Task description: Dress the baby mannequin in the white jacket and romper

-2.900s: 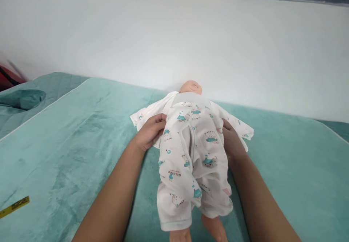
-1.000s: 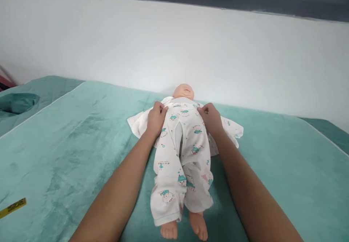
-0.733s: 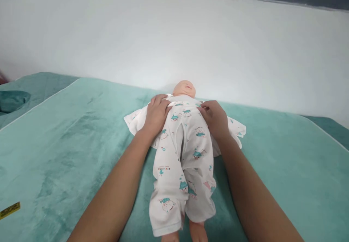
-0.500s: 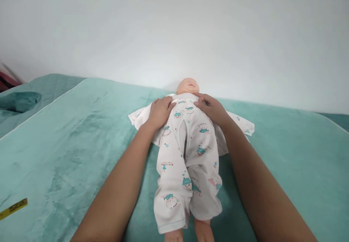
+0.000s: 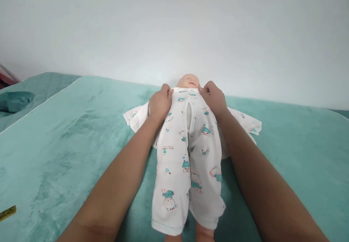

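Observation:
A baby doll lies on its back, head toward the wall, feet toward me. White baby pants printed with bears and houses cover its legs and trunk, with the waistband up near the chin. My left hand is closed on the waistband's left corner. At the right corner, my right hand pinches the same waistband. Beneath the pants, a white printed top spreads its sleeves out to both sides. The doll's feet show only in part below the pant cuffs.
A teal plush cover lies under the doll. Behind it rises a white wall. A yellow strip rests at the lower left, and a dark teal hollow sits at the far left.
My hands have gone from lying on the pants' upper sides to gripping the waistband corners. The waistband has moved up toward the chin, and the pant legs are straighter and smoother.

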`<state>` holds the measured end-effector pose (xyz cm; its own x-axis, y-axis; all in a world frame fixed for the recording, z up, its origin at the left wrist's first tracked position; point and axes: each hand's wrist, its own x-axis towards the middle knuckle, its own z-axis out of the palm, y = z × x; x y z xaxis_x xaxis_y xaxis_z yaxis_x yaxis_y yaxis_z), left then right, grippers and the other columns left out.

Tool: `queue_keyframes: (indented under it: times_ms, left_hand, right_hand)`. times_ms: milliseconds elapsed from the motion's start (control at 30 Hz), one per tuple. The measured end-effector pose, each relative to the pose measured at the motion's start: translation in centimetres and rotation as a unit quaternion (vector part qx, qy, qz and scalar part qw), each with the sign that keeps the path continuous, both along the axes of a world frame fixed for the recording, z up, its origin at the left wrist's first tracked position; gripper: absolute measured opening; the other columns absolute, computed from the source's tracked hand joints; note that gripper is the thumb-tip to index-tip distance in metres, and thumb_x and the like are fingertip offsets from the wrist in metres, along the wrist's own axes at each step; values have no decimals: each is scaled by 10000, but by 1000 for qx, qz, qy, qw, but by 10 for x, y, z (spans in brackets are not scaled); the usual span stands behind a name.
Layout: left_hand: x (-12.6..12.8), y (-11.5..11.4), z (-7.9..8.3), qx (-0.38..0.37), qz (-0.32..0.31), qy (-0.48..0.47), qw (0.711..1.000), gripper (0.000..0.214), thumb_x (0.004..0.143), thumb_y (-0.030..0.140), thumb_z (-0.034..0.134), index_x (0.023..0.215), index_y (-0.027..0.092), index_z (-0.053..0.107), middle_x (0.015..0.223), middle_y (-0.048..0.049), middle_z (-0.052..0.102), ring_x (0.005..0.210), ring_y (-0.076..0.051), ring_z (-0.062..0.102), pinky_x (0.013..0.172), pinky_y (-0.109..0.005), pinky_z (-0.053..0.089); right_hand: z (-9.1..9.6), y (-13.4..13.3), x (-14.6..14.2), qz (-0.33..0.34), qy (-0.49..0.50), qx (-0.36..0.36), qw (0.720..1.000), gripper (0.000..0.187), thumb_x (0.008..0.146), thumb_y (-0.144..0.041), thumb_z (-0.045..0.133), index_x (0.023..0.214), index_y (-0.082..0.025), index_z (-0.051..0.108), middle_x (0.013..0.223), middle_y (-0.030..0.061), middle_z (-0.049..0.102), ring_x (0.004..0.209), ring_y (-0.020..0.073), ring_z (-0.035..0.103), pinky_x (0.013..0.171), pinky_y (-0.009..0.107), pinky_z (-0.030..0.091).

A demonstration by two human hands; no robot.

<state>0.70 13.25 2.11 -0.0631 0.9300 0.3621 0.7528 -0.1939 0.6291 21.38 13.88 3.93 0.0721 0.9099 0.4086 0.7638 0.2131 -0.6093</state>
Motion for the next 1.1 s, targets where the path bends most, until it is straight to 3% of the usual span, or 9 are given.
queue_keyframes:
  times_ms: [267, 400, 533, 600, 733, 867, 967, 1100]
  left_hand:
    - [0, 0, 2, -19, 16, 58, 998, 232, 960, 397, 385, 974, 247, 562, 778, -39, 651, 734, -218, 568, 664, -298, 350]
    - [-1, 0, 0, -6, 0, 62, 998, 191, 943, 340, 437, 1043, 246, 571, 853, -39, 681, 778, -208, 586, 691, -299, 373]
    - [-3, -4, -3, 18, -35, 62, 997, 175, 943, 272, 428, 949, 227, 597, 940, -54, 688, 835, -206, 583, 740, -319, 400]
    - [-5, -7, -5, 40, -54, 68, 995, 191, 947, 260, 421, 927, 216, 606, 969, -65, 681, 886, -218, 575, 779, -335, 412]
    - [-11, -16, -13, 102, -85, 82, 988, 188, 930, 189, 427, 943, 205, 614, 1009, -78, 660, 1010, -242, 529, 872, -357, 421]
    - [-16, -26, -21, 166, -86, 92, 978, 239, 864, 64, 430, 952, 200, 607, 1020, -83, 645, 1044, -248, 502, 923, -367, 417]
    - [-19, -39, -23, 164, -89, 93, 978, 254, 843, 46, 435, 959, 192, 609, 1015, -93, 643, 1027, -251, 514, 928, -386, 419]
    - [-22, -66, -21, 93, -107, 24, 990, 219, 876, 129, 450, 1002, 188, 619, 1026, -89, 648, 984, -230, 558, 895, -373, 446]
  right_hand:
    - [-4, 4, -1, -7, 42, -12, 999, 244, 833, -276, 572, 681, -226, 388, 655, -30, 477, 624, 146, 405, 612, 290, 295]
    - [-6, -1, -1, -12, 92, -13, 996, 220, 780, -287, 621, 677, -217, 440, 661, -36, 509, 620, 134, 430, 616, 279, 327]
    - [-11, -10, 0, 6, 120, -2, 993, 187, 770, -302, 621, 691, -224, 470, 564, -70, 406, 567, 122, 379, 577, 264, 325]
    - [-14, -14, 0, 6, 130, 8, 991, 177, 784, -324, 610, 707, -225, 485, 576, -69, 423, 569, 122, 395, 581, 265, 352]
    - [-23, -18, 4, 38, 139, 104, 984, 139, 802, -332, 587, 758, -222, 515, 856, 11, 589, 817, 165, 558, 729, 309, 473]
    - [-32, -29, 10, 59, 135, 169, 975, 46, 809, -271, 552, 810, -228, 537, 1068, 82, 565, 1056, 209, 550, 838, 354, 512]
    - [-36, -44, 12, 36, 124, 166, 978, 82, 805, -241, 530, 874, -224, 571, 1057, 89, 558, 1022, 215, 553, 861, 377, 511]
    - [-37, -68, 9, -34, 114, 124, 985, 151, 798, -271, 519, 910, -209, 599, 995, 81, 582, 864, 203, 560, 797, 375, 497]
